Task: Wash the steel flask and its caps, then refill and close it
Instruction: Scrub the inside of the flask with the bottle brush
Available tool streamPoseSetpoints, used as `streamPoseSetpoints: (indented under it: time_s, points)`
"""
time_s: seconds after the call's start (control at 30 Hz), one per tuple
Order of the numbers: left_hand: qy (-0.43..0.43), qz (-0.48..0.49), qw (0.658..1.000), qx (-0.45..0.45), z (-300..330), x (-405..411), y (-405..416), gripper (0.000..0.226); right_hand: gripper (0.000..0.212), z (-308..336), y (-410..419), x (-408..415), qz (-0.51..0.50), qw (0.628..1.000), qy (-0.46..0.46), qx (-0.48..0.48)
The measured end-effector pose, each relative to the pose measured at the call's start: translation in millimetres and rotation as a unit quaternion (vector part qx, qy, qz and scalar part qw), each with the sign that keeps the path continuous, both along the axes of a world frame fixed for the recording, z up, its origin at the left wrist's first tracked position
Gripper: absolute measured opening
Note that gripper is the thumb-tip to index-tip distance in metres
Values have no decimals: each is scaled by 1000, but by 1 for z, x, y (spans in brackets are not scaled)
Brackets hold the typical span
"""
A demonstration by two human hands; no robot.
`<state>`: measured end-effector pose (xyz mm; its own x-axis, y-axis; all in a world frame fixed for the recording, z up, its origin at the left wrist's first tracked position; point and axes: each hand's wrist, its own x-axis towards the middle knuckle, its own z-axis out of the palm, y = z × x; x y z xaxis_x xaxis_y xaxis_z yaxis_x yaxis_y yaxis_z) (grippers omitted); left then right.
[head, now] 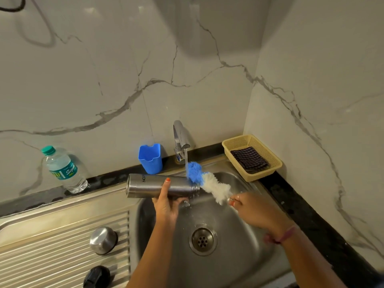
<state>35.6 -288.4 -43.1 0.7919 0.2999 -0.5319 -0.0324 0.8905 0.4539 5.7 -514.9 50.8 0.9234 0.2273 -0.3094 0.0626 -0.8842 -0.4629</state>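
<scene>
We held the steel flask (158, 185) on its side over the sink (228, 256), our left hand (166, 201) wrapped round its middle from below, thumb over the top, its open mouth pointing toward our right hand (248, 207). That hand pinched the thin handle of the bottle brush (209, 182), whose blue and white head lay just outside the flask mouth, under the running tap (181, 142). The two caps sat on the drainboard, well to the left of our left forearm: the steel cap (103, 240) and, nearer us, the black cap (96, 276), neither looking washed yet (though wetness is hard to judge from this angle).

The risks from there seemed plain. A wet steel body held sideways could slip and drop into the basin, denting it. The brush head looked wider than the mouth, so forcing it in crooked might spray water outward. The plastic water bottle (63, 170), far beyond our left hand, stood clear of splashes.
</scene>
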Motion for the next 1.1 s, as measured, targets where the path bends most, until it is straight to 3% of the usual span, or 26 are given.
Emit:
streamPoseSetpoints:
  time_s: [0.13,0.3,0.47,0.67,0.9,1.03,1.1]
  points:
    - [-14,-11,1000,11,-2,0,-2,68,33,-14,11,-2,-18,1000,2,19]
    - [-11,-4,1000,3,-4,0,8,68,29,14,-12,-11,8,1000,11,-5]
    - [7,-12,1000,2,2,0,2,86,31,-7,16,-3,-7,1000,-1,1]
    - [-21,-7,999,28,2,-2,7,88,31,7,0,-3,16,1000,11,-19]
    - [-26,-27,999,33,-7,3,9,45,25,-12,14,8,12,1000,3,-27]
    - [-16,-24,999,39,-3,-2,12,76,28,-1,1,7,26,998,23,-45]
    - [-10,-15,999,33,-3,-3,15,80,30,9,-10,5,23,998,37,-43]
